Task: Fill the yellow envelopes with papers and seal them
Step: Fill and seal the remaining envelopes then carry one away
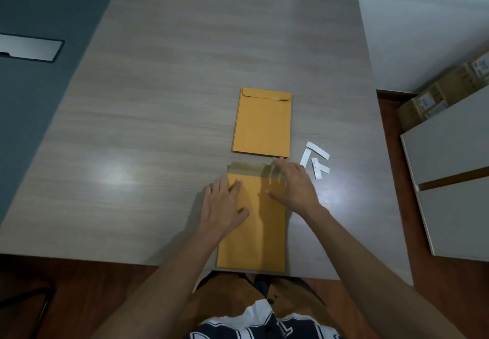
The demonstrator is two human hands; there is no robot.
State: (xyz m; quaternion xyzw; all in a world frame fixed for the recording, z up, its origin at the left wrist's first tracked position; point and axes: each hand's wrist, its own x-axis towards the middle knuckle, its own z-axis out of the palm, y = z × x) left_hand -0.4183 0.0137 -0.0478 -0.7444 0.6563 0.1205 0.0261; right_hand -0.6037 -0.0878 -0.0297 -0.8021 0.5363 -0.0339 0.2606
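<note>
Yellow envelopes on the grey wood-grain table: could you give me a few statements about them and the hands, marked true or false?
1. Two yellow paper envelopes lie on the grey wood-grain table. True: the far envelope and the near envelope.
2. The far envelope's flap is folded shut. True.
3. The left hand hangs off the table. False: it rests flat on the near envelope.
4. The white peeled paper strips lie left of the envelopes. False: right.
5. The right hand presses at the near envelope's flap. True.
</note>
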